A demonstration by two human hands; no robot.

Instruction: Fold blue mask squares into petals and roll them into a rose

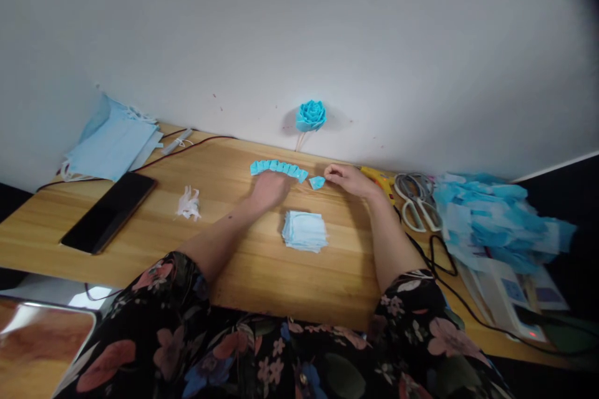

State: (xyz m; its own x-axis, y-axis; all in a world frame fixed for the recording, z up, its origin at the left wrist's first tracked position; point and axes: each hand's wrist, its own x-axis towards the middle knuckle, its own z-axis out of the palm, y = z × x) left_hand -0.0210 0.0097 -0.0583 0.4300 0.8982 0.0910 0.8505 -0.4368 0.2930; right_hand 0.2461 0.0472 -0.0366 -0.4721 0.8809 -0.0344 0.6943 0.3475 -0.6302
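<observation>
A row of small folded blue petals (281, 167), apparently cut from mask fabric, lies along the table near the wall. My left hand (271, 190) rests against the front of this row, its fingers curled under and mostly hidden. One separate folded petal (317, 182) is just right of the row. At its right edge, my right hand (350, 179) has thumb and fingertips drawn together, seemingly pinching it. In front of both hands sits a stack of pale blue fabric squares (305, 230). Behind the row, a finished blue fabric rose (311, 116) on thin stems leans on the wall.
Face masks (112, 143) and a black phone (110, 212) lie left, near a small white scrap pile (188, 202). At right are a yellow glue gun (381, 182), scissors (418, 209), heaped blue scraps (496, 218), a power strip (519, 305) and black cables.
</observation>
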